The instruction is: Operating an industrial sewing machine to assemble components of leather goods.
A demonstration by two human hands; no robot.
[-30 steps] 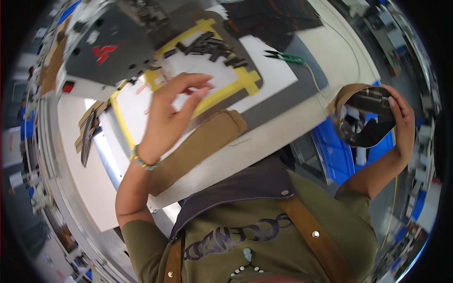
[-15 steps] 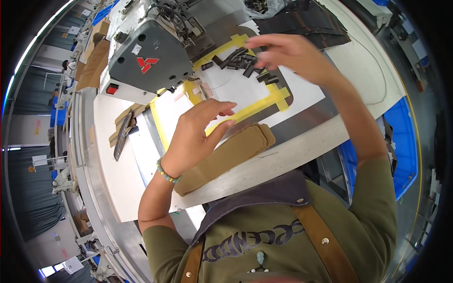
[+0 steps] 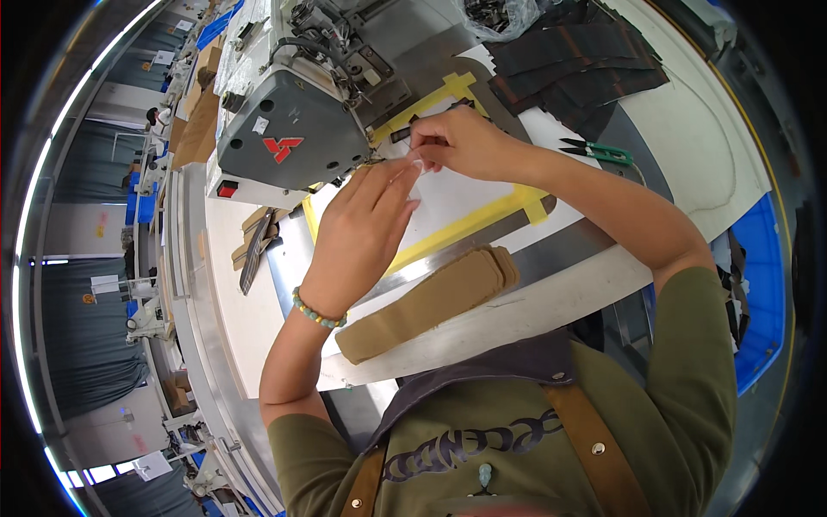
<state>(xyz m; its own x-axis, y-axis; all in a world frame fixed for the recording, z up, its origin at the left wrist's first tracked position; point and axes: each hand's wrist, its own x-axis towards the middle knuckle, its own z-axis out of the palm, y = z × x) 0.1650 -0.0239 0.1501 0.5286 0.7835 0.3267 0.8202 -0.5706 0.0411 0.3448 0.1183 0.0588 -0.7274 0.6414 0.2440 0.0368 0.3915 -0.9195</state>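
Under the head of a grey sewing machine (image 3: pixel 293 129), my two hands meet at the fingertips. My left hand (image 3: pixel 366 224), with a beaded bracelet at the wrist, reaches up from below; its fingers are drawn together at a small whitish, translucent bit (image 3: pixel 419 165). From the right, my right hand (image 3: pixel 465 145) pinches at the same spot. What exactly lies between the fingers is too small to tell. Beneath them is a white work surface edged with yellow tape (image 3: pixel 457 239). Small black pieces (image 3: pixel 401 134) show beyond my right hand, which hides most of them.
A stack of tan fabric strips (image 3: pixel 426 302) lies along the near table edge. Green-handled thread snips (image 3: pixel 610 155) rest beyond my right forearm. Dark fabric panels (image 3: pixel 577 60) and a clear plastic bag (image 3: pixel 495 17) sit at the back. A blue bin (image 3: pixel 762 302) stands at right.
My right hand has come left and down from over the black pieces to meet my left hand. My left fingers have moved up and closed in. The snips show now.
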